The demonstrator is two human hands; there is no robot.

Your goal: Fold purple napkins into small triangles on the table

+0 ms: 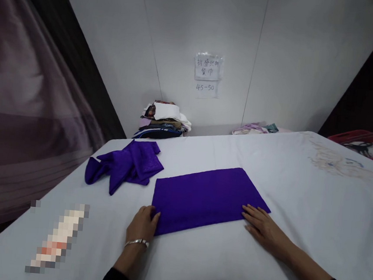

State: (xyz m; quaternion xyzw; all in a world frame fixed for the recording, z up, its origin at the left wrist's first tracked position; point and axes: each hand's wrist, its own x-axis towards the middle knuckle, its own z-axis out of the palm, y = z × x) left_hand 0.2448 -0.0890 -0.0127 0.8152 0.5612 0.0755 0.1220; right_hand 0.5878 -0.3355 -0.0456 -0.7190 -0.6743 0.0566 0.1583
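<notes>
A purple cloth napkin (201, 198) lies flat in a folded rectangle on the white-covered table, in front of me. At its near left corner rests my left hand (142, 225), with a silver bracelet on the wrist; its thumb is on the cloth edge and stands apart from the bent fingers. My right hand (263, 228) lies palm down at the near right edge, fingers stretched out and their tips on the cloth. Beyond my left hand a second purple cloth (127, 165) sits in a loose, crumpled heap.
The white tablecloth (323, 221) bears a faint printed pattern at right. Behind the table's far edge are a stack of folded fabrics (163, 122) and a lower pile of cloths (253, 128). Handwritten paper (208, 74) hangs on the wall. A red container (365, 142) stands far right. A pixelated patch covers the left.
</notes>
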